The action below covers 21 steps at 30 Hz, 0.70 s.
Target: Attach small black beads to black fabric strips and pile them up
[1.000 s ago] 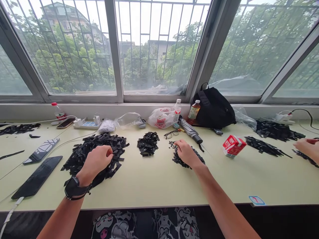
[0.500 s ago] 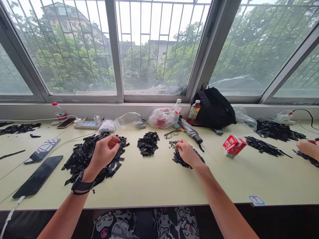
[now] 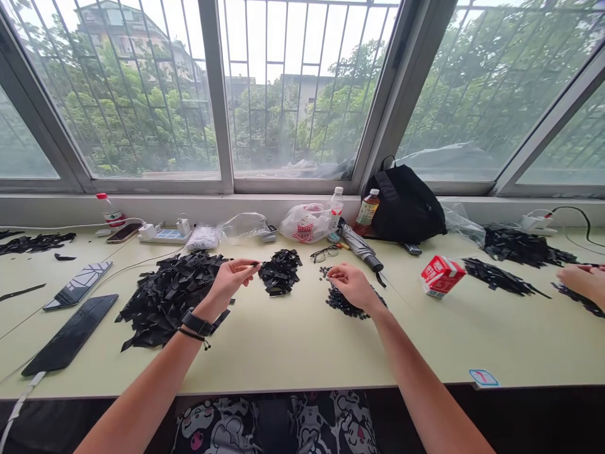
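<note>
Dark scrap (image 3: 256,265) sits pinched in the fingers of the person's left hand (image 3: 229,280), its long side seeming to run toward the right hand (image 3: 352,287). Just beyond those fingertips, on the worktop (image 3: 283,353), lies a small pile of black strips (image 3: 280,274), nearer the left hand than the right; a larger heap (image 3: 161,302) spreads to their left, partly hidden by wrist and hand. The right fingers are together beside black beads (image 3: 350,307); I cannot tell whether they grip one. Another person's hand (image 3: 583,282) is cut off at the right edge.
</note>
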Motion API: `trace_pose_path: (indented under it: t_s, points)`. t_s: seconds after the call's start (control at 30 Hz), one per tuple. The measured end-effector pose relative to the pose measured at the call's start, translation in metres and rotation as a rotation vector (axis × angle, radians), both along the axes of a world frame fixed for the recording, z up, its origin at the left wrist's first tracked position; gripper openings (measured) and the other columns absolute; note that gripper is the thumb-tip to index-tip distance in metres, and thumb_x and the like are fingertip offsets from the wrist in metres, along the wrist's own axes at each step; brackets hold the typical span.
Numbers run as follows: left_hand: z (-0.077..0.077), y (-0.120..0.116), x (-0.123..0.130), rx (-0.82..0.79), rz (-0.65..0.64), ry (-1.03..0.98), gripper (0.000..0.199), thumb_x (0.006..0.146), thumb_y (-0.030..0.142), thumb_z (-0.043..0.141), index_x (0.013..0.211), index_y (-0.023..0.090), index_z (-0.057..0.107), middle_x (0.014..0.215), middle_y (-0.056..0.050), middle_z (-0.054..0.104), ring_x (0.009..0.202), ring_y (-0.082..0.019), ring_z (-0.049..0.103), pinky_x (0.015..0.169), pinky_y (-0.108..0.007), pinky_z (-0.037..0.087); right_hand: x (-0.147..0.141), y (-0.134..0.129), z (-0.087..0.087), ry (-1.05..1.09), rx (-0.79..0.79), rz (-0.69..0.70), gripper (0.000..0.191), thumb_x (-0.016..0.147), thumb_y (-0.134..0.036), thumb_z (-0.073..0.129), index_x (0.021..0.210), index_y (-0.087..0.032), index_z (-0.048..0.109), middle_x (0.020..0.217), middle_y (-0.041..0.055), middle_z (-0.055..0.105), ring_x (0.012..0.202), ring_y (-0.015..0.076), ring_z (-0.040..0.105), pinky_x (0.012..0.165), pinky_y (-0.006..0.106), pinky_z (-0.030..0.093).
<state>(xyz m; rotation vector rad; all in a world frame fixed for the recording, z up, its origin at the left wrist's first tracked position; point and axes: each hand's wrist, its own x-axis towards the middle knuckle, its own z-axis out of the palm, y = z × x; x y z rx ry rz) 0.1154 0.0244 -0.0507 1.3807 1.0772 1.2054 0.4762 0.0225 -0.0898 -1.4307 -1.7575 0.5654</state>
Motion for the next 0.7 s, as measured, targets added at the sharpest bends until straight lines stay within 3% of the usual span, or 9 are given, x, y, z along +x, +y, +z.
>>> trace_pose_path:
  t_s: [0.17,0.27,0.37,0.5,0.7]
  points:
    - [-0.013,-0.007,0.011,-0.042,-0.154,-0.135,0.041,0.073,0.051,0.086,0.092,0.015,0.083,0.095,-0.013,0.078,0.08,-0.02,0.07,0.08,-0.034,0.056,-0.007,-0.006,0.009,0.257,-0.163,0.032,0.034,0.083,-0.047,0.073,0.101,-0.019,0.07,0.089,0.0064,0.073,0.086,0.022,0.069,0.076,0.031,0.054]
    - [-0.019,-0.008,0.015,-0.11,-0.215,-0.18,0.048,0.082,0.059,0.076,0.092,0.013,0.083,0.101,-0.017,0.079,0.09,-0.025,0.072,0.09,-0.038,0.055,-0.011,-0.008,0.009,0.161,-0.145,0.011,0.027,0.083,-0.043,0.072,0.094,-0.019,0.07,0.084,0.0061,0.073,0.081,0.0219,0.069,0.072,0.031,0.054]
    - [-0.023,-0.008,0.017,-0.14,-0.196,-0.199,0.055,0.086,0.065,0.067,0.09,0.013,0.084,0.102,-0.018,0.08,0.097,-0.027,0.073,0.093,-0.039,0.054,-0.015,-0.007,0.004,-0.021,-0.064,-0.003,0.013,0.082,-0.032,0.065,0.084,-0.02,0.068,0.087,0.0061,0.073,0.078,0.0206,0.069,0.072,0.031,0.056]
    - [-0.027,-0.009,0.018,-0.096,-0.179,-0.145,0.041,0.072,0.044,0.088,0.101,0.017,0.083,0.103,-0.014,0.08,0.097,-0.025,0.072,0.093,-0.038,0.053,-0.018,-0.005,-0.002,-0.103,0.006,0.011,0.008,0.081,-0.025,0.061,0.084,-0.022,0.068,0.091,0.0062,0.074,0.081,0.0209,0.07,0.077,0.031,0.057]
    - [-0.03,-0.014,0.018,-0.1,-0.227,-0.119,0.042,0.073,0.033,0.087,0.112,0.018,0.081,0.11,-0.013,0.078,0.095,-0.022,0.071,0.091,-0.036,0.052,-0.014,-0.005,0.0,-0.089,0.028,0.005,0.009,0.085,-0.027,0.059,0.087,-0.022,0.066,0.081,0.0043,0.074,0.073,0.0209,0.069,0.07,0.03,0.053]
